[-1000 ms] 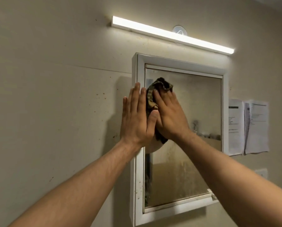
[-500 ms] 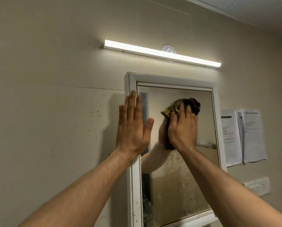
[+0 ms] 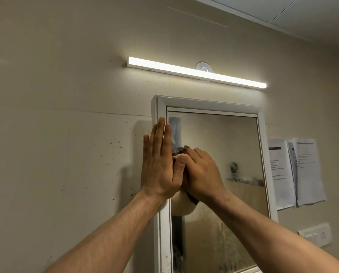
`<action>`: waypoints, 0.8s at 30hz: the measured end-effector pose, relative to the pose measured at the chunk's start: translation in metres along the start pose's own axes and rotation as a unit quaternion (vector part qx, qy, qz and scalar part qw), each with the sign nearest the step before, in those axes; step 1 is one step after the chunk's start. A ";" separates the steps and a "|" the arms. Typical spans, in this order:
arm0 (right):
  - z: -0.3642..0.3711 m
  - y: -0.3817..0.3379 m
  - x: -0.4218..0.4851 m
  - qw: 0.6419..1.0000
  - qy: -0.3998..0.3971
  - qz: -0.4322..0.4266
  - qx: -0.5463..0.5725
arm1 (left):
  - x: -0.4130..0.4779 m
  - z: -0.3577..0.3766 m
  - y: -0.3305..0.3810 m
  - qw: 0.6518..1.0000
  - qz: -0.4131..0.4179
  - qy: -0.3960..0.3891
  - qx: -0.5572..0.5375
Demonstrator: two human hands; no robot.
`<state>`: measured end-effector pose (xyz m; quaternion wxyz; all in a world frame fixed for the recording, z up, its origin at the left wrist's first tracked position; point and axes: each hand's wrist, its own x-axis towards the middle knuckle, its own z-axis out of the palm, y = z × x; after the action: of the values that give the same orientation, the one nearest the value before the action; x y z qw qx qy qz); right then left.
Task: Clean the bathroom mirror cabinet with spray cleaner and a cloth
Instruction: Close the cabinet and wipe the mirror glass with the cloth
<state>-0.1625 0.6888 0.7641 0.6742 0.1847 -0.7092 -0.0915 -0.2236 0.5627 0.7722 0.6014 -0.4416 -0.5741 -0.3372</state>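
Note:
The white-framed mirror cabinet (image 3: 262,146) hangs on the beige wall, its glass smeared and speckled toward the bottom. My left hand (image 3: 159,164) lies flat with straight fingers against the cabinet's left frame edge. My right hand (image 3: 201,174) presses a dark patterned cloth (image 3: 181,149) against the glass just right of the left hand; only the cloth's top edge and a bit below the wrist show. No spray cleaner is in view.
A lit tube light (image 3: 196,72) is mounted above the cabinet. Two paper notices (image 3: 296,172) are stuck to the wall at right, with a white switch plate (image 3: 315,236) below them. The wall left of the cabinet is spotted with dirt.
My right hand with the cloth has swept from the upper right of the glass back down and left beside my left hand. The view has tilted upward. My left hand stays on the frame.

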 end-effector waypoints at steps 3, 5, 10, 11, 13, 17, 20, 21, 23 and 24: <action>-0.026 0.015 0.023 0.985 -0.058 0.164 0.018 | 0.001 0.000 -0.002 1.000 -0.003 -0.013 0.000; -0.048 0.032 0.049 0.931 -0.098 0.320 0.148 | 0.001 0.000 -0.002 1.000 -0.004 -0.021 0.000; -0.094 0.069 0.084 0.842 -0.233 0.441 0.204 | -0.001 0.001 -0.002 1.000 -0.004 -0.013 -0.003; -0.096 0.074 0.081 0.853 -0.260 0.430 0.138 | -0.001 0.002 -0.003 1.000 -0.002 -0.012 -0.007; -0.100 0.083 0.072 0.882 -0.228 0.413 0.012 | -0.001 0.004 -0.005 1.000 0.002 -0.012 -0.010; -0.098 0.090 0.062 0.868 0.077 0.475 -0.120 | -0.002 0.007 -0.009 1.000 0.007 -0.013 -0.021; -0.066 0.074 0.069 0.863 0.139 0.474 -0.104 | -0.001 0.007 -0.009 1.000 0.003 -0.011 -0.029; -0.050 0.062 0.071 0.883 0.110 0.448 -0.086 | -0.001 0.006 -0.008 0.999 -0.002 -0.011 -0.032; -0.015 0.032 0.070 0.918 0.044 0.390 -0.052 | -0.002 0.005 -0.006 0.999 -0.011 -0.013 -0.031; 0.000 0.018 0.066 0.932 0.027 0.359 -0.038 | -0.002 0.005 -0.004 0.999 -0.016 -0.014 -0.027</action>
<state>-0.1661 0.6798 0.8315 0.6876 -0.1052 -0.7056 0.1351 -0.2297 0.5652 0.7709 0.5753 -0.4532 -0.5805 -0.3559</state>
